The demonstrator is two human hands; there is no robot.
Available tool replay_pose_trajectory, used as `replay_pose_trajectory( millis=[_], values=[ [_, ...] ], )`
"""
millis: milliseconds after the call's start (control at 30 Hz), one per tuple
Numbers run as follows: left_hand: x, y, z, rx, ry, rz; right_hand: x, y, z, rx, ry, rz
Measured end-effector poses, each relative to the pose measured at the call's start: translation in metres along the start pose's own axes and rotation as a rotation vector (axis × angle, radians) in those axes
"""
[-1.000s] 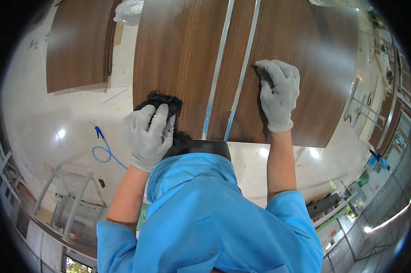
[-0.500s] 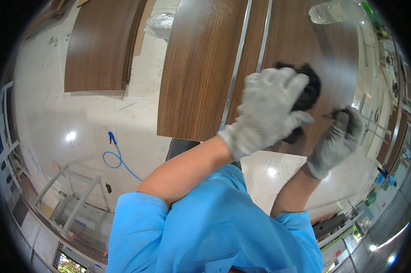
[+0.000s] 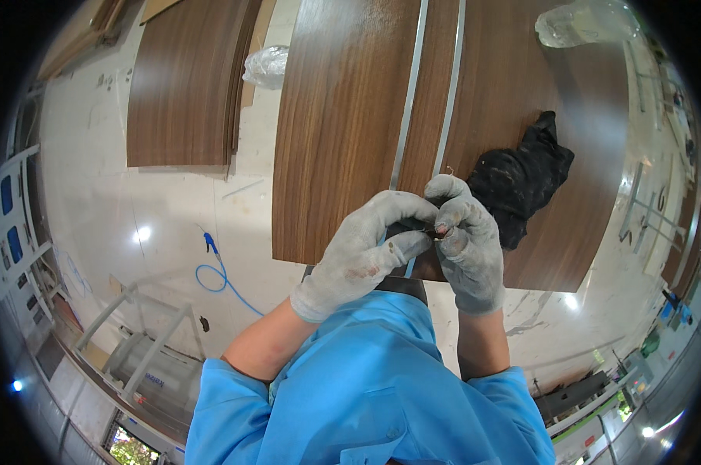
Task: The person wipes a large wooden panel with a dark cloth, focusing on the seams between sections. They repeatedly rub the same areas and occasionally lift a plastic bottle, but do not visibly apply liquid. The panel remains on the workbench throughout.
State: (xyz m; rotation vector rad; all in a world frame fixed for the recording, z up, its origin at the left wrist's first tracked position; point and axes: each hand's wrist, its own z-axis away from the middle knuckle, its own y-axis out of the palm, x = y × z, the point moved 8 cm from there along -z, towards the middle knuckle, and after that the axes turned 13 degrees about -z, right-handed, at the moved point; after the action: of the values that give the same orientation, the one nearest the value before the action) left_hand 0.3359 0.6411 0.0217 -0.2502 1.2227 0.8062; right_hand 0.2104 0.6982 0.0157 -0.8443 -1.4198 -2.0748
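Covering panel (partly): black cloth

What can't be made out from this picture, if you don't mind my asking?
- Head view: what, if anything, is pinched between the left hand and the right hand; their gloved fingers hide it, and it is too small.
- Head view: the panel surface under the black cloth, hidden by the cloth.
- Head view: the brown panel's far end, cut off by the top edge.

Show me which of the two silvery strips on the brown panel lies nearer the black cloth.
The right-hand strip: it runs between the left-hand strip and the black cloth, so the left-hand one sits farther off.
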Motion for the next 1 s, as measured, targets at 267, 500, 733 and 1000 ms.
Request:
replay_pose_trajectory(
  millis=[267, 500, 733, 1000],
  values=[
    [0.007, 0.004, -0.007, 0.190, -0.080, 0.064, -0.005, 0.011, -0.019, 0.160, 0.097, -0.101],
    [-0.022, -0.045, -0.001, -0.234, 0.191, -0.731, 0.033, 0.004, -0.031, 0.141, -0.119, -0.049],
    [-0.014, -0.089, 0.066, -0.851, 0.074, -1.251, 0.102, 0.005, -0.053, 0.114, -0.184, 0.576],
    [0.037, -0.099, 0.076, -1.155, -0.030, -1.168, 0.090, 0.047, -0.150, 0.647, -0.201, 1.188]
  ],
)
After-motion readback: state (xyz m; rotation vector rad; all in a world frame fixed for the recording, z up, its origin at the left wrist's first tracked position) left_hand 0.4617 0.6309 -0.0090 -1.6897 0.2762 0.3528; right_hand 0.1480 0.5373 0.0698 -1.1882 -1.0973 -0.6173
